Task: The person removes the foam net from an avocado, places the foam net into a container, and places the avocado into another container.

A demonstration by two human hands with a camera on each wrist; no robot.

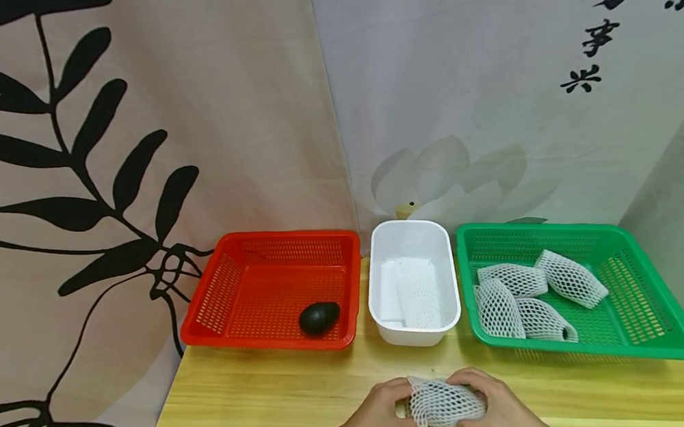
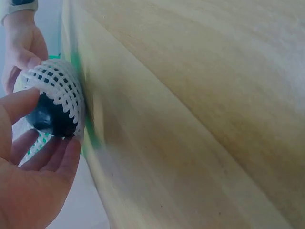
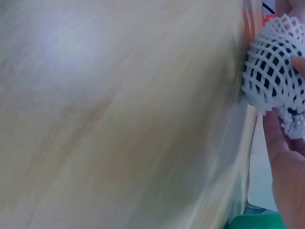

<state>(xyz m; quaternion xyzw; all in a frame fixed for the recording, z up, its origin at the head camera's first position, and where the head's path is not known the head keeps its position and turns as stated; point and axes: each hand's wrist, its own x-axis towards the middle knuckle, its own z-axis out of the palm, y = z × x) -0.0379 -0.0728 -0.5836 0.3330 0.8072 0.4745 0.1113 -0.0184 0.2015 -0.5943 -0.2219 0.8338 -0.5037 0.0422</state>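
Note:
A dark avocado [image 2: 50, 116] sits partly inside a white foam net sleeve [image 1: 447, 403], low over the front of the table. My left hand [image 1: 382, 412] holds the sleeve's left end, where the avocado's bare dark end shows in the left wrist view. Around the right end curl the fingers and thumb of my right hand [image 1: 490, 405]. In the right wrist view, dark skin shows through the mesh of the net sleeve [image 3: 274, 67]. Another avocado [image 1: 319, 318] lies bare in the red basket [image 1: 268, 348] at the back left.
A white plastic bin [image 1: 418, 338] stands at the back middle with pale, flat material inside. To its right, a green basket [image 1: 633, 348] holds several white net sleeves [image 1: 571, 279]; whether they are filled is unclear. A printed curtain [image 1: 258, 111] hangs behind the wooden table [image 1: 242, 395].

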